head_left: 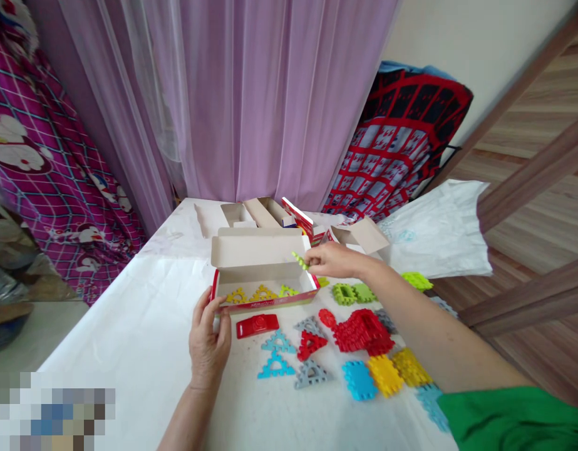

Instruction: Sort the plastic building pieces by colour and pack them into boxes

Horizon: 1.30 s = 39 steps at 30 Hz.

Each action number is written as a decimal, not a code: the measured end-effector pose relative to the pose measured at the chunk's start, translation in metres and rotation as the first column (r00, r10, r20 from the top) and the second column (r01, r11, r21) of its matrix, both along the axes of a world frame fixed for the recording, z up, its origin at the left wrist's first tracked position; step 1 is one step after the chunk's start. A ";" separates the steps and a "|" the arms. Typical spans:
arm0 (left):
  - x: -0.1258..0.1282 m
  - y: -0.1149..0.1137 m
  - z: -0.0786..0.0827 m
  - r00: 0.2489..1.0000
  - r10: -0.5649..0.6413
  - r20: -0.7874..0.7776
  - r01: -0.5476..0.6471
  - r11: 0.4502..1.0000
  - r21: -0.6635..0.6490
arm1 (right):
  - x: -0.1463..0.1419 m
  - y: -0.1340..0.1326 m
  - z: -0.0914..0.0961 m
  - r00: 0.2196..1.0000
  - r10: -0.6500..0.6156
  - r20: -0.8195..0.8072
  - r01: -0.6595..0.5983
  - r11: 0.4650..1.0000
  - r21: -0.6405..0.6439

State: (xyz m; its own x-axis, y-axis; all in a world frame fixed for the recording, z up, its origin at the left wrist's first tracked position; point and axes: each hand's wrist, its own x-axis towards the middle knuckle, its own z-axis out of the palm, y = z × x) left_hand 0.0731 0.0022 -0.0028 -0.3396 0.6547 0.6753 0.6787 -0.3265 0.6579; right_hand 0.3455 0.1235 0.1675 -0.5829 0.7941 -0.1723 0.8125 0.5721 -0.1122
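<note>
My right hand (pixel 327 258) pinches a lime-green toothed plastic building piece (pixel 299 260) above the right end of an open cardboard box (pixel 265 307). The box has a red printed front, and its lid flap is raised at the back. Inside, along the front wall, yellow triangular pieces (pixel 263 293) and a lime one (pixel 287 290) show. With its fingers closed at the box's left front corner, my left hand (pixel 208 341) grips the box. A red oblong piece (pixel 257 326) lies just in front. Nearby are blue triangles (pixel 275 365), grey triangles (pixel 312 374) and a red triangle (pixel 311 344).
Stacked red pieces (pixel 361 333), blue squares (pixel 360 379), yellow squares (pixel 385 376) and green squares (pixel 345 293) lie on the right of the white-covered table (pixel 129 319). More open boxes (pixel 263 213) stand behind. A white bag (pixel 439 228) is at the right edge.
</note>
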 end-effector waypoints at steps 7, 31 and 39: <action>-0.001 0.000 0.005 0.999 0.023 0.032 -0.022 0.999 -0.037 | 0.046 -0.013 -0.017 0.942 -0.219 0.254 0.243 0.968 -0.064; -0.004 0.003 0.003 0.997 0.048 0.055 -0.042 0.994 -0.097 | 0.105 -0.023 -0.047 0.910 -0.207 0.359 0.224 0.975 -0.003; -0.006 0.003 0.000 0.998 0.032 0.063 -0.025 0.994 -0.102 | 0.092 -0.023 -0.067 0.899 -0.142 0.415 0.183 0.981 -0.060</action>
